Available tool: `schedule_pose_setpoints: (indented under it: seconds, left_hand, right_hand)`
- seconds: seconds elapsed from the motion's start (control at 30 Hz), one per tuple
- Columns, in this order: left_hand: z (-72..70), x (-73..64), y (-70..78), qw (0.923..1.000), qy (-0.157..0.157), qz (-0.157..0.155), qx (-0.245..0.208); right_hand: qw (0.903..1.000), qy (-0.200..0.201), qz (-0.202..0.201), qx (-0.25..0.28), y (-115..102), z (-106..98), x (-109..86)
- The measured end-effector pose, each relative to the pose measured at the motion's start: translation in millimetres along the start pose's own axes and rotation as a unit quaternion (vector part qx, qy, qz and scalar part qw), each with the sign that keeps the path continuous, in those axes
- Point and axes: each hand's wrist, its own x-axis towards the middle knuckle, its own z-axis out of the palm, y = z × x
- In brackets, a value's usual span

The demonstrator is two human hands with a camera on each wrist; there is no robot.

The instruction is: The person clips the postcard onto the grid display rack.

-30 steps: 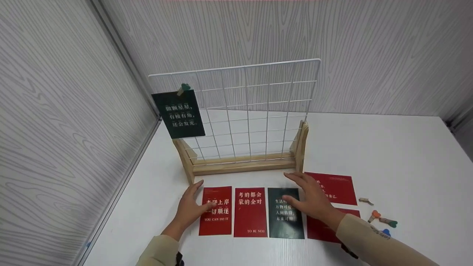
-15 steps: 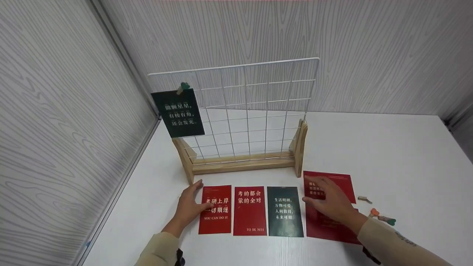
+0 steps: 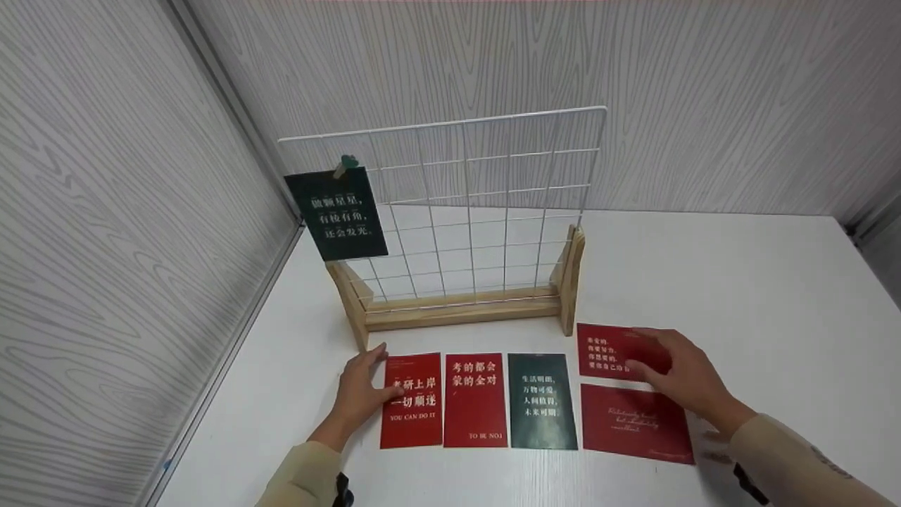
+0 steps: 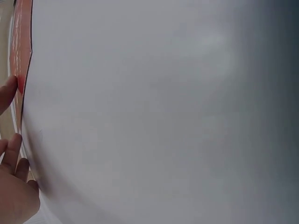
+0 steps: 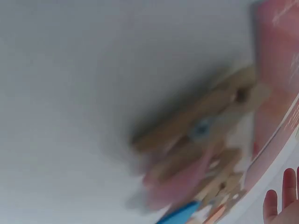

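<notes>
My left hand point(image 3: 357, 391) rests at the left edge of an upright red card point(image 3: 415, 433), its thumb lying over the printed characters. To the right lie a second red card point(image 3: 475, 412) and a dark green card point(image 3: 542, 433) in the same row. Beyond them are two sideways red cards, an upper one point(image 3: 598, 345) and a lower one point(image 3: 626, 426) with script lettering. My right hand point(image 3: 690, 377), fingers extended, is over the right end of the upper card and hides part of it. In the right wrist view, several wooden clothespins point(image 5: 201, 112) show beside a red card.
A white wire grid point(image 3: 468, 190) in a wooden stand point(image 3: 464, 317) stands behind the cards. A dark green card point(image 3: 341, 243) hangs tilted from its upper left, under a clothespin point(image 3: 345, 167) with a green tip. Patterned wall panels point(image 3: 704, 105) border the white table point(image 3: 739, 282).
My right hand has moved right, from the green card across the sideways red cards to their right end. It now covers the clothespins from the head view. My left hand has stayed put.
</notes>
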Motion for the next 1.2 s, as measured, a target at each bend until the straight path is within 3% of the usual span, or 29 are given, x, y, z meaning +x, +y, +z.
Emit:
schedule_pose_setpoints:
  seconds: [0.27, 0.53, 0.8, 1.2]
  left_hand:
    - [1.0, -1.7, 1.1, 0.9999, -0.002, 0.013, -0.009]
    - [1.2, -1.8, -1.2, 0.9983, 0.002, 0.043, -0.040]
    - [-1.3, -4.8, -2.1, 0.9982, 0.001, 0.036, -0.049]
    - [-6.9, -4.5, -2.7, 0.9973, 0.011, 0.011, -0.071]
  right_hand:
    - [0.9987, -0.019, 0.046, 0.007, 21.4, -24.6, -6.3]
    - [0.9980, -0.020, 0.059, -0.014, 45.2, -38.3, -11.8]
    - [0.9971, -0.025, 0.056, -0.044, 64.3, -41.9, -14.9]
    - [0.9975, -0.028, 0.051, -0.040, 73.5, -42.8, -18.1]
